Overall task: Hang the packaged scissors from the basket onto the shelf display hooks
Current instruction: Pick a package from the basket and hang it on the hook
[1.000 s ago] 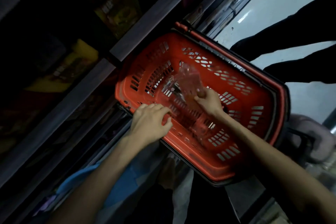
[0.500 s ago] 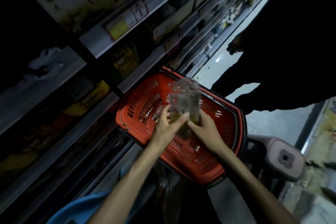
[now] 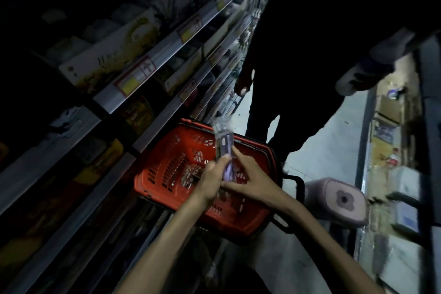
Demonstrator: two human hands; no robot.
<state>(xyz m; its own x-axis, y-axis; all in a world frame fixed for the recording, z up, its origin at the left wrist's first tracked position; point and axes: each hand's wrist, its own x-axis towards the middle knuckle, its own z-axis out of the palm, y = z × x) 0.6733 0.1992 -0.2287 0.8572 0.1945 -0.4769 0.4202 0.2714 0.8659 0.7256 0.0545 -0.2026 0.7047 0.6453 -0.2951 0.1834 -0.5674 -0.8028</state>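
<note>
A clear pack of purple-handled scissors (image 3: 223,143) stands upright above the red basket (image 3: 167,148). My left hand (image 3: 212,179) grips its lower part from the left. My right hand (image 3: 248,174) holds the same pack from the right, fingers along its edge. Something small and pale (image 3: 189,174) lies on the basket floor; the dim light hides what it is. The shelves (image 3: 152,55) run along the left, too dark for hooks to show.
A person in dark clothes (image 3: 310,55) stands just beyond the basket in the aisle. A pale pink stool (image 3: 338,200) sits right of the basket. More shelving with boxes (image 3: 386,131) lines the right side. Light floor (image 3: 317,160) lies between.
My hands have lifted the scissors pack out of the basket and now hold it together above it. The view has tilted up toward the shelves and aisle.
</note>
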